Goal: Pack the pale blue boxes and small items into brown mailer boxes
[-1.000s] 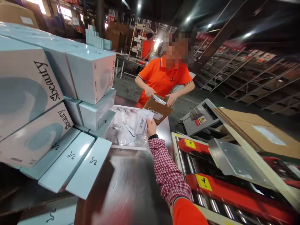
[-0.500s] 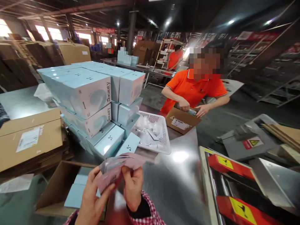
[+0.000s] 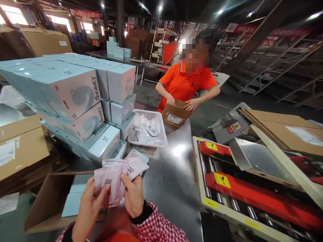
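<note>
Close to my chest, my left hand (image 3: 88, 208) and my right hand (image 3: 133, 196) together grip a small fanned bundle of pale pink sachets (image 3: 117, 176) with dark print. The left thumb lies across the front sachet, and the right fingers pinch the bundle's right side. Below the hands sits an open cardboard carton (image 3: 47, 201) with light blue boxes inside. Farther along the steel table (image 3: 174, 168) stands a white perforated basket (image 3: 156, 126) holding more clear and white packets.
A tall stack of light blue boxes (image 3: 75, 94) fills the left. Flattened cartons (image 3: 17, 148) lie further left. A person in an orange shirt (image 3: 186, 84) handles a small brown box (image 3: 175, 116) across the table. A red and yellow roller machine (image 3: 247, 181) stands on the right.
A second ago my right hand reached into the white basket for a packet. It has come back to my chest, and both hands now hold the pink sachets, spread more clearly than half a second ago.
</note>
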Available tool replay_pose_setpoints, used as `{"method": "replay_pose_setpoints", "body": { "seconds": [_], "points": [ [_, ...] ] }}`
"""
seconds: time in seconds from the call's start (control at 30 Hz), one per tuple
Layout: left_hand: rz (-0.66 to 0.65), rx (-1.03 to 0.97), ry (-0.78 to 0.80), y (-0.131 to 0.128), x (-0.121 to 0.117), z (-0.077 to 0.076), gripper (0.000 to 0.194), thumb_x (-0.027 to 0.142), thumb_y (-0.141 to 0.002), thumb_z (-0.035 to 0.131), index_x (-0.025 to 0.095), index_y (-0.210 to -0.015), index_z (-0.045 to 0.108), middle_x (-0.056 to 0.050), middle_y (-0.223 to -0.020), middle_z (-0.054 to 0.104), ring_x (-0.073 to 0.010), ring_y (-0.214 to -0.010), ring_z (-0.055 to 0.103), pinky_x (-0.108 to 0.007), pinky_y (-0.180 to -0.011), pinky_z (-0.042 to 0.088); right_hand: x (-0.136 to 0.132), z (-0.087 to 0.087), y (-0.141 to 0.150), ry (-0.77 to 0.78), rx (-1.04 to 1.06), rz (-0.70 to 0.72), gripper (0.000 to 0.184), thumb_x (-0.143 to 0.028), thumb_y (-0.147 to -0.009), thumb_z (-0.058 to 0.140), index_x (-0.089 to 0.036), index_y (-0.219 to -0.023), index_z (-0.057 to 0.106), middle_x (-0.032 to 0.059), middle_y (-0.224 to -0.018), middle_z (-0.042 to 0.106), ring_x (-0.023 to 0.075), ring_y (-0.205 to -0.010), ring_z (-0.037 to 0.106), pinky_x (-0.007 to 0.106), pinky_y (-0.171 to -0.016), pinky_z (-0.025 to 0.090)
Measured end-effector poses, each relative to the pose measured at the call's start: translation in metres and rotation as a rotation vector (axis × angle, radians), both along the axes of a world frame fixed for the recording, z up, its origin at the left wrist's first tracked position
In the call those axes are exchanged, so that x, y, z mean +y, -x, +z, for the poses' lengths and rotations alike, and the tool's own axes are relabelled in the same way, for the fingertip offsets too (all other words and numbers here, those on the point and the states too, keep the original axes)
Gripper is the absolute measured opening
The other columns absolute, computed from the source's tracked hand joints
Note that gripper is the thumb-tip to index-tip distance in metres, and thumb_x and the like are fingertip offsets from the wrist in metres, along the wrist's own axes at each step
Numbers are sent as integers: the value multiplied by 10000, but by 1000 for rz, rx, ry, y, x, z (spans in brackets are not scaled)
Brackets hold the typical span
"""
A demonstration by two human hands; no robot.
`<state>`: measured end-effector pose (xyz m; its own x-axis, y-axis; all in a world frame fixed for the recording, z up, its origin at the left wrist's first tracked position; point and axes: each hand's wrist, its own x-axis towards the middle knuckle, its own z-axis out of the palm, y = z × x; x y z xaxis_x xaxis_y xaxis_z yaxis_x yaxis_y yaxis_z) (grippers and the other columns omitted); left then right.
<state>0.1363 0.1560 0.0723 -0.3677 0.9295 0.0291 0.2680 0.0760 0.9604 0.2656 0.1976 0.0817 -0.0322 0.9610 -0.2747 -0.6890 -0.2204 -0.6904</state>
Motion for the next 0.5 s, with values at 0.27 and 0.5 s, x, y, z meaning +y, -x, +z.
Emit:
{"method": "replay_pose_setpoints", "body": {
  "seconds": [0.27,0.5],
  "points": [
    [0,-78,79,-8,-2,-5,417,551,-762,664,190,-970,644,-62,-933,696,-234,-839,618,-367,-802,502,-10,6,-22,11,67,88,557,-457,-701,799,-277,-1204,640,40,-1124,721,242,-1119,642,418,-981,527],
    [-133,-144,115,-12,-1,-3,424,518,-739,688,171,-979,640,-48,-857,686,-220,-776,616,-339,-724,512,-13,3,-30,16,65,264,447,-417,-670,836,-237,-1054,696,44,-1075,738,237,-1076,664,419,-1012,504]
  ]
}}
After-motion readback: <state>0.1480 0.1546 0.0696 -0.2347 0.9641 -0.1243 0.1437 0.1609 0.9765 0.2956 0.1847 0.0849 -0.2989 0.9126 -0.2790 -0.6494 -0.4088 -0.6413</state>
